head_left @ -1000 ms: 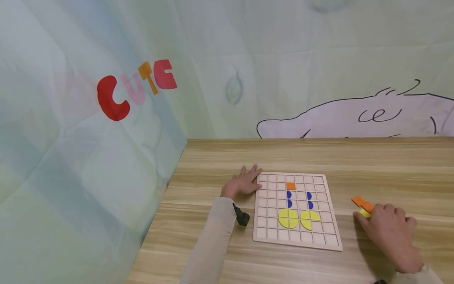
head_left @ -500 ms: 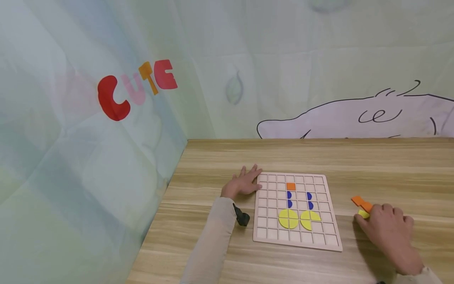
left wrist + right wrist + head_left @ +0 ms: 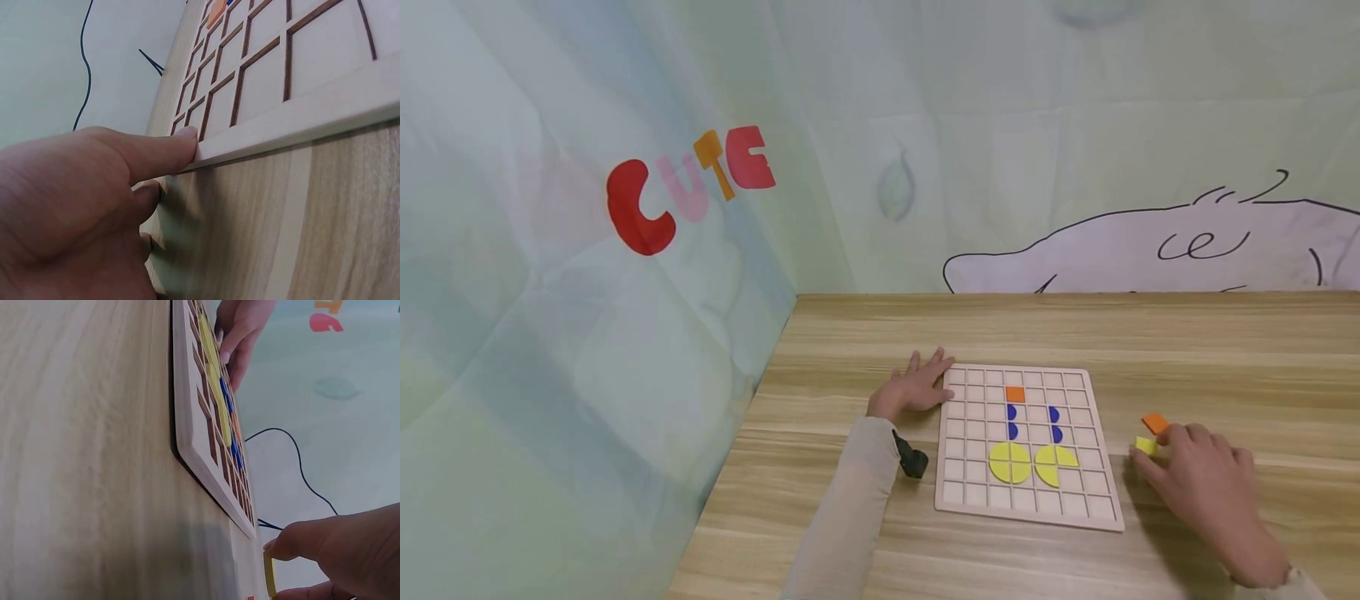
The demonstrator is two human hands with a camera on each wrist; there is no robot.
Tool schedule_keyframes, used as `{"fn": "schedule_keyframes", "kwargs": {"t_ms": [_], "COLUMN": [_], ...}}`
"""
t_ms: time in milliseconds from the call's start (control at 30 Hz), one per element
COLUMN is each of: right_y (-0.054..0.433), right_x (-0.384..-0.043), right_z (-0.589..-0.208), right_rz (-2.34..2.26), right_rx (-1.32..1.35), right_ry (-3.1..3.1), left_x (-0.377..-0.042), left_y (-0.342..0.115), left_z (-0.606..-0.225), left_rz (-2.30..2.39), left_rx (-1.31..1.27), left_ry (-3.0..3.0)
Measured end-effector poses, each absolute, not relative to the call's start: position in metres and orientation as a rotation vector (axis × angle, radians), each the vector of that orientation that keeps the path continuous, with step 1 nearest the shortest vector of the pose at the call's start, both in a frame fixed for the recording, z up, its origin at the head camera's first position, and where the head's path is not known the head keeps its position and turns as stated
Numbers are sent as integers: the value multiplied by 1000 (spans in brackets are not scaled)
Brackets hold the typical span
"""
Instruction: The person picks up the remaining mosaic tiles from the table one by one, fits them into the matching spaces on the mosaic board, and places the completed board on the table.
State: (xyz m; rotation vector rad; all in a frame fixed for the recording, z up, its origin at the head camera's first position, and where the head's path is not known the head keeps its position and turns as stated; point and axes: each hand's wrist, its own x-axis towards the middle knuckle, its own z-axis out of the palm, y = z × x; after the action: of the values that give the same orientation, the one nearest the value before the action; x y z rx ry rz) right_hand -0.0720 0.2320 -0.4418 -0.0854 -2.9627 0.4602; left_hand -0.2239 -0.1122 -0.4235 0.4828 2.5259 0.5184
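A pale wooden grid board (image 3: 976, 493) lies flat on the table. My left hand (image 3: 916, 390) is at its upper left edge with fingers spread, and the thumb (image 3: 178, 150) rests on the rim. Right of the board, my right hand (image 3: 1208, 483) pinches a small yellow tile (image 3: 1146, 446); the right wrist view shows the yellow tile (image 3: 269, 574) between thumb and finger. Just beyond those fingertips lies an orange tile (image 3: 1155, 423). On the board sit an orange square (image 3: 1015, 394), several blue half-rounds (image 3: 1054, 413), a full yellow disc (image 3: 1000, 473) and a three-quarter one (image 3: 1046, 473).
The wooden table (image 3: 880, 321) meets a printed cloth backdrop (image 3: 865, 150) at its rear and left sides. A black wrist device (image 3: 912, 457) sits at the left sleeve (image 3: 850, 500).
My right hand has moved left toward the board with the yellow tile. The second orange tile near its fingers has gone out of sight. My left hand stays put.
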Motion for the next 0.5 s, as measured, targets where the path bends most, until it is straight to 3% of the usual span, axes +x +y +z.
{"fn": "schedule_keyframes", "kwargs": {"t_ms": [500], "right_y": [200], "right_x": [-71], "right_z": [-443], "right_rz": [518], "right_rx": [114], "right_ry": [-2905], "left_x": [-224], "left_y": [-112], "left_z": [-423], "left_rz": [517], "left_rx": [497], "left_ry": [2521]}}
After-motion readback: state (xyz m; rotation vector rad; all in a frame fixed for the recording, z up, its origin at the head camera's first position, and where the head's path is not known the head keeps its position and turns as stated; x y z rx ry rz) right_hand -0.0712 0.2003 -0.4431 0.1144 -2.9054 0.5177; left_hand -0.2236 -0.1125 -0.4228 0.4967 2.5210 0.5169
